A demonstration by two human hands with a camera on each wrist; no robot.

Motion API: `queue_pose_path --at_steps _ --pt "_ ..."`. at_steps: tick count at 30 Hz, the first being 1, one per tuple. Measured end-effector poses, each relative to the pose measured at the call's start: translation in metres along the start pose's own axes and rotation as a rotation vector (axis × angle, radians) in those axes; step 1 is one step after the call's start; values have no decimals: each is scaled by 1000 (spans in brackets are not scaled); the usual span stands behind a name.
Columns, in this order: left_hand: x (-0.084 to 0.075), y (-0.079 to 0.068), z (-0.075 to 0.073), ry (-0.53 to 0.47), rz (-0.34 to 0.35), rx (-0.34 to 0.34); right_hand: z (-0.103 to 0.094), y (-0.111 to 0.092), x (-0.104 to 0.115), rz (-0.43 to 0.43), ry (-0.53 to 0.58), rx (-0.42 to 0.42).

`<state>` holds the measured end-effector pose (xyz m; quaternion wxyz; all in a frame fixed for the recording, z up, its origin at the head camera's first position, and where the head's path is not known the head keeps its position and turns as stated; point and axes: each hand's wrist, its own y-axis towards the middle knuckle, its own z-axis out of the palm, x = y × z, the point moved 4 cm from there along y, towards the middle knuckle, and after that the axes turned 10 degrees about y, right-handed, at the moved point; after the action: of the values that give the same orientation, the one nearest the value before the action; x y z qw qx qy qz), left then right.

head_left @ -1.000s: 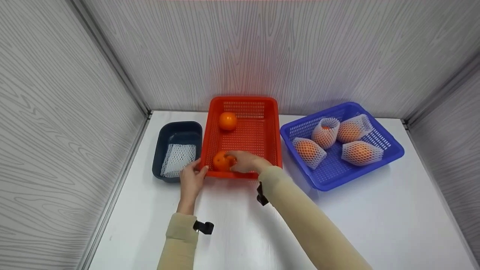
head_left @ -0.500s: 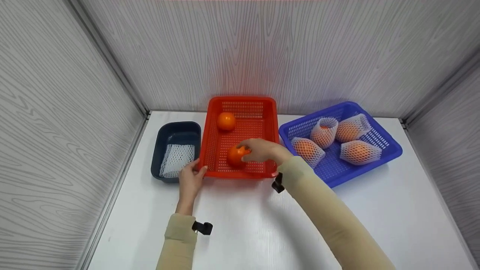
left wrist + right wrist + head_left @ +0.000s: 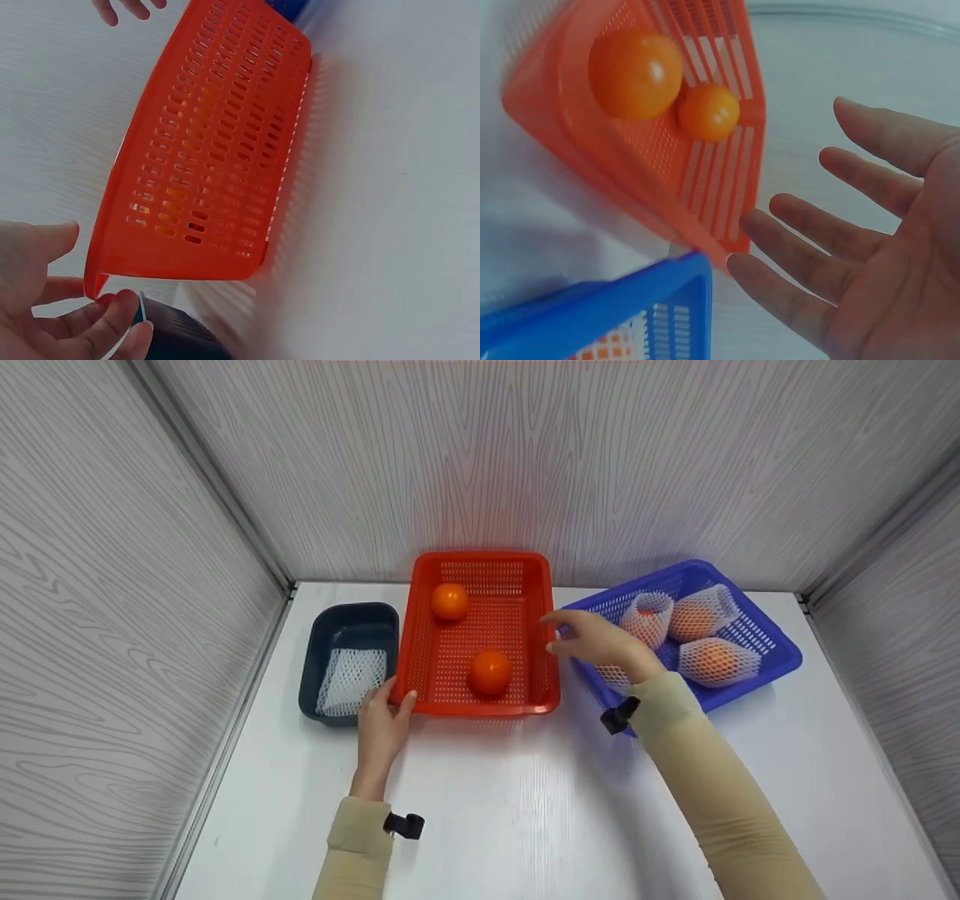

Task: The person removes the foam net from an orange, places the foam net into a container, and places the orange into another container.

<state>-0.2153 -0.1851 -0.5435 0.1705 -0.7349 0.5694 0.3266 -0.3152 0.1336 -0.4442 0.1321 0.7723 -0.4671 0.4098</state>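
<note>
My left hand (image 3: 381, 729) grips the mid-frame red basket (image 3: 493, 624), likely to steady it; my right hand (image 3: 598, 640), empty, fingers loose, hovers right of centre.

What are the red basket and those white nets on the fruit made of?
The red basket looks like moulded plastic, fairly glossy: its rim catches light and its slots are even. The white nets may be plastic foam, matte, judging by their stretchy-looking mesh.

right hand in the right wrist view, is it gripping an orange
No, the right hand has its fingers spread with nothing between them, and both bare oranges lie in the red basket.
</note>
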Motion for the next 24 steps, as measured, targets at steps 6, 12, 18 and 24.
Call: queue_pose_path --at_steps 6,12,18,24 --pt "-12 -9 -3 59 49 -59 -21 -15 -30 20 49 -112" --pt "-30 -20 -5 90 128 -103 -32 -24 -59 40 66 -194" --pt "-52 -32 -1 43 241 -103 -33 -28 -79 53 67 -225" --pt "-76 -45 8 -31 386 -86 -30 -27 -97 43 6 -220"
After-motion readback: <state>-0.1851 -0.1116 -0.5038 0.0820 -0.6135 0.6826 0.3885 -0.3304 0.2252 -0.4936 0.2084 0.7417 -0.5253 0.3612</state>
